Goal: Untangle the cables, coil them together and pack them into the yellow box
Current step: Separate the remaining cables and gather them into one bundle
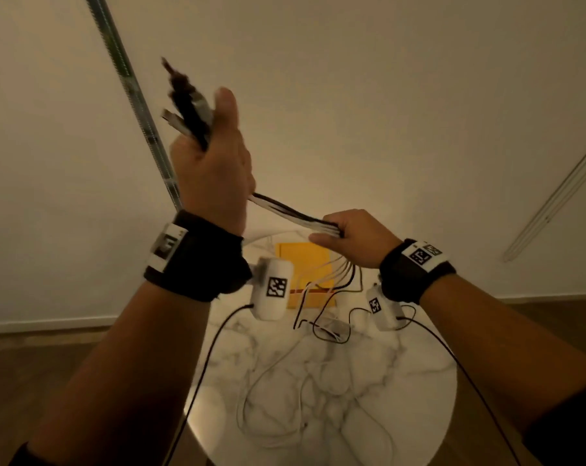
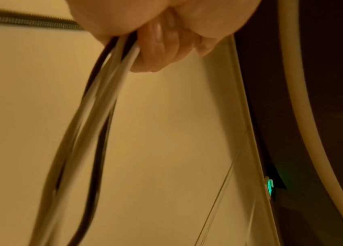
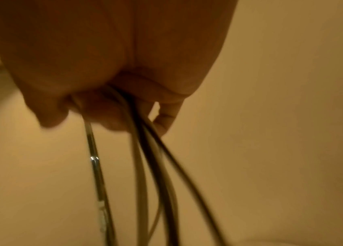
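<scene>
A bundle of black and white cables (image 1: 293, 215) stretches between my two hands, high above the table. My left hand (image 1: 214, 163) grips the bundle near its plug ends (image 1: 184, 105), which stick up past the fist. My right hand (image 1: 349, 235) is closed round the same bundle lower down; from it the loose cable tails (image 1: 325, 314) hang to the table. The yellow box (image 1: 303, 264) lies flat at the far side of the table, partly hidden by my hands. In the wrist views the fingers (image 2: 158, 48) curl round the cables (image 2: 95, 116), and strands (image 3: 151, 166) drop below the right fist.
The round marble table (image 1: 369, 398) stands below, with white cable loops (image 1: 278, 398) lying on it. Black leads from the wrist cameras (image 1: 271, 290) cross its left and right sides. Wooden floor (image 1: 49, 381) surrounds the table, and a pale wall rises behind.
</scene>
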Action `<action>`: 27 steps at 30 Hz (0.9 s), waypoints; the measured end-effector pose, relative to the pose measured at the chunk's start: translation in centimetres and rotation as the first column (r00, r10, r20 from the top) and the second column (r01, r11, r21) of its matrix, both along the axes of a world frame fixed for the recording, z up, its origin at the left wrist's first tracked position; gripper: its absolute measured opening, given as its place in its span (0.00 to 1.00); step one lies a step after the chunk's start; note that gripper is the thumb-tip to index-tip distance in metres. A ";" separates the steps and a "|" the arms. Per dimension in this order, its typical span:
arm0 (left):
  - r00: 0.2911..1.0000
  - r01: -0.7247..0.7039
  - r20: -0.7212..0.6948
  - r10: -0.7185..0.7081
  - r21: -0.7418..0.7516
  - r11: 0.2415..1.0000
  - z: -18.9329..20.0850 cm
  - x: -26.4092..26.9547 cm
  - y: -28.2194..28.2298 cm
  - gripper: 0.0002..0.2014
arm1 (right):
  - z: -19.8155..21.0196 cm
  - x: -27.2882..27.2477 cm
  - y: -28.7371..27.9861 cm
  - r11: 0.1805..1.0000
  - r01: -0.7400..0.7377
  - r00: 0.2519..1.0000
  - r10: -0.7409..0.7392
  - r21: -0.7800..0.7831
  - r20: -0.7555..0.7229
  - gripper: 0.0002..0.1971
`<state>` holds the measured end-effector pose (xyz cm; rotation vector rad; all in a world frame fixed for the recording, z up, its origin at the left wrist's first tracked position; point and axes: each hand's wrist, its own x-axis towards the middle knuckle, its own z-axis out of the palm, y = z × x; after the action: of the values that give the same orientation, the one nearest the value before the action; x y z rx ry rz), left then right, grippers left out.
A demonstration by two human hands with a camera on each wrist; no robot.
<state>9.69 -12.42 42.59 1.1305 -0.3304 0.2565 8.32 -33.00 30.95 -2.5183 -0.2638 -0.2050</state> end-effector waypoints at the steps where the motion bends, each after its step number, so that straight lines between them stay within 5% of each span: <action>1: 0.999 -0.037 0.029 0.037 0.007 0.999 0.4 0.3 0.4 0.23 | -0.5 0.3 -0.9 0.999 0.047 0.999 -0.047 0.017 -0.006 0.21; 7: 0.926 -0.337 0.261 0.271 0.256 0.906 0.2 2.2 2.9 0.22 | -1.9 1.3 -5.5 0.952 0.273 0.960 -0.260 0.136 -0.106 0.24; 11: 0.910 -0.382 0.402 0.099 0.725 0.573 -1.9 1.9 2.0 0.25 | 0.4 1.5 -4.1 0.946 0.217 0.975 -0.224 0.240 0.002 0.21; 14: 0.947 -0.276 0.316 -0.057 0.892 0.358 -3.7 1.5 0.6 0.26 | 3.0 1.4 -1.8 0.980 0.126 0.984 -0.143 0.154 0.108 0.19; 16: 0.971 -0.160 0.203 -0.129 0.945 0.284 -5.0 1.3 -0.2 0.31 | 4.8 1.4 -0.3 0.989 0.085 0.981 -0.105 0.121 0.164 0.19; 18: 0.986 -0.021 0.070 -0.150 0.952 0.305 -6.2 1.1 -0.2 0.32 | 6.0 1.2 0.8 0.996 0.069 0.973 -0.081 0.060 0.218 0.15; 21: 0.979 0.155 -0.080 -0.186 0.886 0.437 -7.5 1.1 0.4 0.25 | 6.4 1.0 1.1 0.998 0.060 0.967 -0.053 -0.020 0.249 0.13; 24: 0.925 0.379 -0.224 -0.306 0.608 0.698 -7.2 0.2 0.7 0.19 | 4.7 1.2 0.4 0.997 0.051 0.972 -0.064 0.064 0.226 0.12; 27: 0.882 0.470 -0.222 -0.415 0.372 0.800 -6.5 -0.8 0.2 0.19 | 1.7 1.3 0.3 0.987 0.028 0.979 -0.059 0.159 0.195 0.16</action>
<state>8.92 -12.19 36.07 1.4450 -0.5417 -0.3245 9.64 -32.70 32.69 -2.3516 -0.2611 -0.4784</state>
